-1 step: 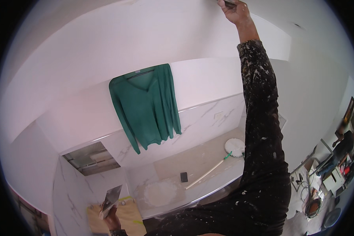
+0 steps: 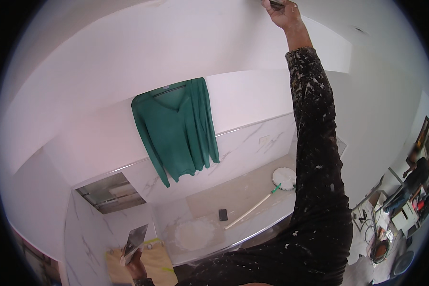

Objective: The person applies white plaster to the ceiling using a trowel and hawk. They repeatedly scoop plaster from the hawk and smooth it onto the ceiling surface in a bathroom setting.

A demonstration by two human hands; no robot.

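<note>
My right hand (image 2: 286, 16) is raised high at the top edge, its fingers closed around the dark handle of a flat tool (image 2: 275, 5). The picture cuts off most of that tool, which is against or close to the white upper surface (image 2: 209, 38). Low on the left, my left hand (image 2: 135, 263) grips a broad metal putty blade (image 2: 136, 238), tilted upward with pale residue near its base. Dark sleeves spattered with white cover my arms. Between the hands, a green V-neck sweater (image 2: 176, 128) hangs on the wall.
A marble-patterned ledge (image 2: 209, 205) below holds a small dark box (image 2: 223, 215) and a long-handled tool (image 2: 252, 209) with a round white head. Yellow cloth (image 2: 113, 264) lies behind my left hand. At far right, a person (image 2: 414, 174) stands among cables and clutter.
My right hand and forearm have shifted very slightly to the left. The left hand and its blade stay where they were.
</note>
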